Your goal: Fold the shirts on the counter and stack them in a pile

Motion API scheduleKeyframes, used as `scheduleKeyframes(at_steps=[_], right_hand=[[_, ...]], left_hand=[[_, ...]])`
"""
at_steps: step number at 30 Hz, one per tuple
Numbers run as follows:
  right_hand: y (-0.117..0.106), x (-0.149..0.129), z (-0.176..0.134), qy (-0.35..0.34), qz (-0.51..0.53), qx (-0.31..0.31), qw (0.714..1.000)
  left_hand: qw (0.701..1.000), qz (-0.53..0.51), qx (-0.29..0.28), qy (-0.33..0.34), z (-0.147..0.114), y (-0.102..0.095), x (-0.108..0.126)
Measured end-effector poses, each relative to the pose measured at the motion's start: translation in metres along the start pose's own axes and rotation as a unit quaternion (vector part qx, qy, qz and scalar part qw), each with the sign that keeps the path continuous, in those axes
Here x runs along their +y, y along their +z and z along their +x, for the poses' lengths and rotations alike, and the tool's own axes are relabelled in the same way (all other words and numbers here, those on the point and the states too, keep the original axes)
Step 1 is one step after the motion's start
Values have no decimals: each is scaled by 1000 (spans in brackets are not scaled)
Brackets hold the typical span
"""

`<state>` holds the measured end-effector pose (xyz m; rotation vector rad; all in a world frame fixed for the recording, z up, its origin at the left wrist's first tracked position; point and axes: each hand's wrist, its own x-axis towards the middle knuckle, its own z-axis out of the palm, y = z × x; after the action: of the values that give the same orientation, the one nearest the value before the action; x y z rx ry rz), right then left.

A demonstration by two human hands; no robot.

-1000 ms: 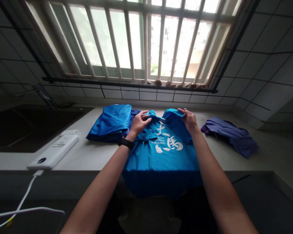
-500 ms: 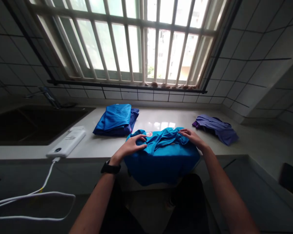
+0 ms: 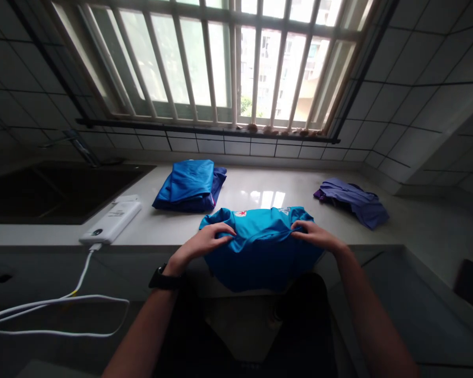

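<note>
Half-closed, my left hand [image 3: 205, 238] and right hand [image 3: 316, 235] pinch the blue shirt [image 3: 256, 262], probably to steady it over the worktop's front edge [image 3: 153, 242].

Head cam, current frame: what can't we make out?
All in the head view:
Bright blue fabric shirt: underside hidden by its own folds; small prints at its far edge too small to read.
Bare left hand: palm hidden by the back of the hand.
White rectangular power bank: lettering too small.
Thin white cable: far end cut off by the left edge.
Dark object, far right: cut off by the right edge, too dark to identify.
</note>
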<state>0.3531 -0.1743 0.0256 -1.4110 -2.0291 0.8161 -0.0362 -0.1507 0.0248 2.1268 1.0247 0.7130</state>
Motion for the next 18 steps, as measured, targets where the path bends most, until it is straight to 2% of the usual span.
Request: scheduleKeyframes(at_steps=[2, 6, 13, 18], right_hand=[[13, 7, 1, -6, -57, -8, 998], [26, 24, 31, 3, -167, 42, 985], [4, 55, 111, 46, -274, 49, 959], [-7, 64, 166, 111, -276, 64, 953]], left_hand=[[999, 32, -12, 11, 2, 10, -10], [997, 76, 32, 8, 33, 22, -33], [1000, 17, 13, -8, 138, 7, -70], [994, 94, 38, -50, 203, 1, -80]])
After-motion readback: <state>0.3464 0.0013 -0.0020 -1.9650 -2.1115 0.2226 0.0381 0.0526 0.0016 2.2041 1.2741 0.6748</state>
